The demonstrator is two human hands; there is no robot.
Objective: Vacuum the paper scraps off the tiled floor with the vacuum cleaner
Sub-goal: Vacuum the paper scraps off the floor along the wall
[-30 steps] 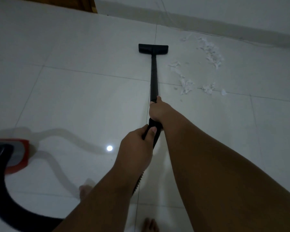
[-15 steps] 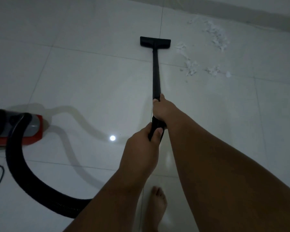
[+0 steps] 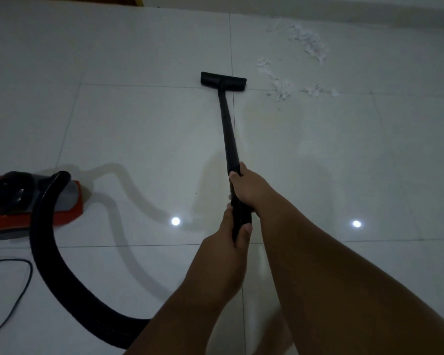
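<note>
A black vacuum wand (image 3: 227, 126) runs from my hands out to its flat floor head (image 3: 223, 81), which rests on the white tiled floor (image 3: 139, 129). My right hand (image 3: 249, 187) grips the wand higher up. My left hand (image 3: 232, 235) grips the ribbed handle end just below it. White paper scraps (image 3: 283, 88) lie to the right of the head, a short gap away, and more paper scraps (image 3: 309, 43) trail toward the far wall.
The red and black vacuum body (image 3: 23, 201) sits at the left, with its thick black hose (image 3: 59, 272) curving under my left arm. A thin power cord (image 3: 18, 285) loops at the lower left. A wall base (image 3: 344, 11) runs along the top.
The floor head has pulled back toward me, away from the far wall, and its gap to the scraps is wider. The view has swung left, showing more of the vacuum body.
</note>
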